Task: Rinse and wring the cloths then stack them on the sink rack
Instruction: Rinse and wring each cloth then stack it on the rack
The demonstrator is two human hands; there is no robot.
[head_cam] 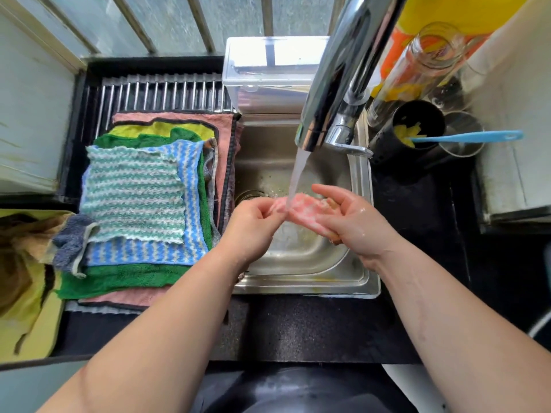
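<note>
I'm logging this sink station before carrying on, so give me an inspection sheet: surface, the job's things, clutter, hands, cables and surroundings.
Surface: dark speckled counter around a steel sink.
Job's things: pink cloth under water running from the tap; stack of cloths, green-and-white striped one on top, lying on the sink rack.
Clutter: grey cloth at the stack's left edge; clear plastic box; black holder with a blue-handled tool; glass jar.
Hands: left hand pinches the pink cloth; right hand holds its other end over the sink.
Cables: nothing seen.
Surroundings: window bars behind the rack; yellow cloth at far left.
</note>
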